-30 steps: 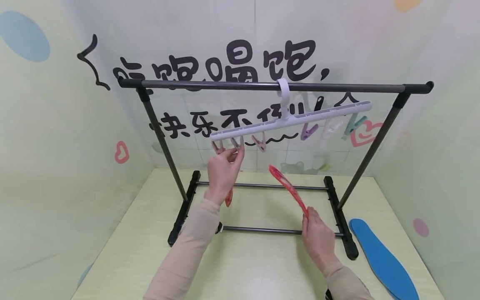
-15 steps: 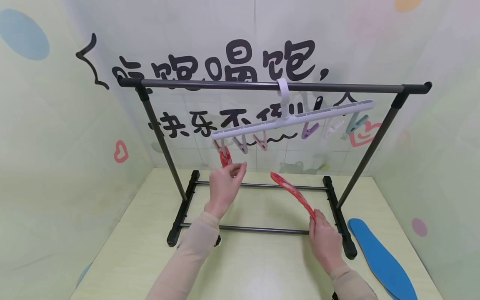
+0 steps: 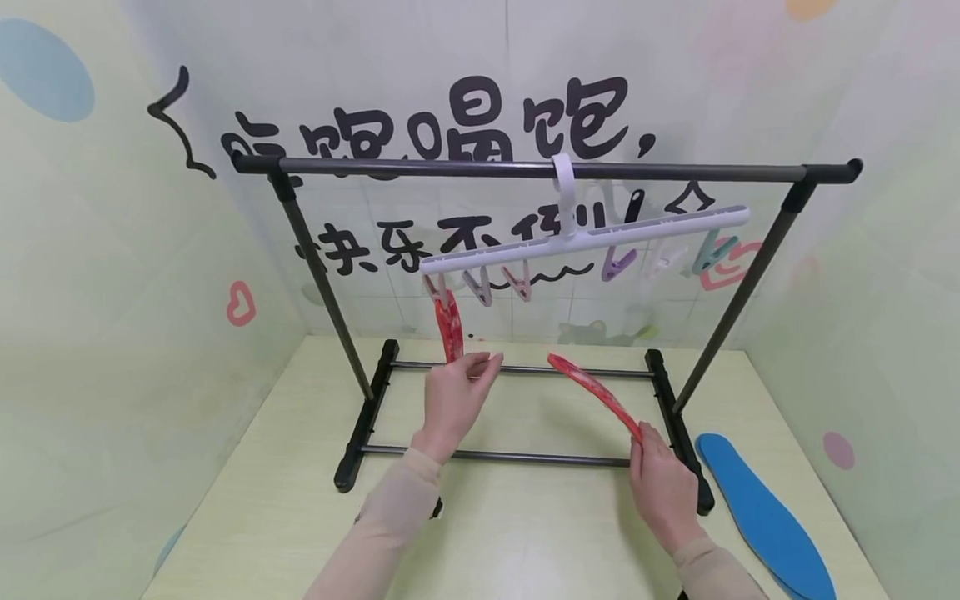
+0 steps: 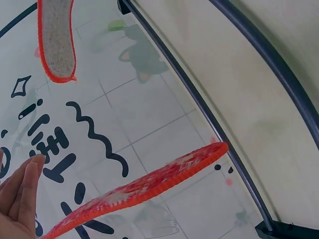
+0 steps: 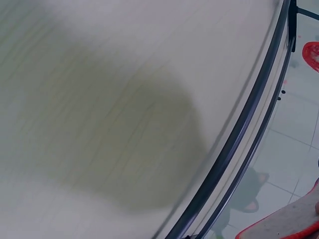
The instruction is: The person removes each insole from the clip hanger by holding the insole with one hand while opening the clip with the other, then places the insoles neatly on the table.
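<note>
A red-edged insole (image 3: 449, 327) hangs from the leftmost clip (image 3: 437, 287) of a pale purple clip hanger (image 3: 525, 250). Just below and in front of it is my left hand (image 3: 456, 400), holding nothing, its fingertips loosely together; in the left wrist view the fingers (image 4: 25, 189) are fairly straight and apart from the hanging insole (image 4: 139, 184). My right hand (image 3: 663, 487) grips the matching red insole (image 3: 596, 390) by its lower end, the other end pointing up and left. The right wrist view catches part of this insole's grey underside (image 5: 281, 224).
The hanger hooks over the top bar (image 3: 420, 168) of a black rack standing on a pale wooden table (image 3: 525, 533). Several other clips, such as a purple one (image 3: 618, 265), hang from it. Blue insoles (image 3: 765, 517) lie at the right. Behind is a printed curtain.
My left hand has left the clips and moved down, exposing the insole hanging there. The right hand has shifted right and down with its insole. The hanger has swayed slightly.
</note>
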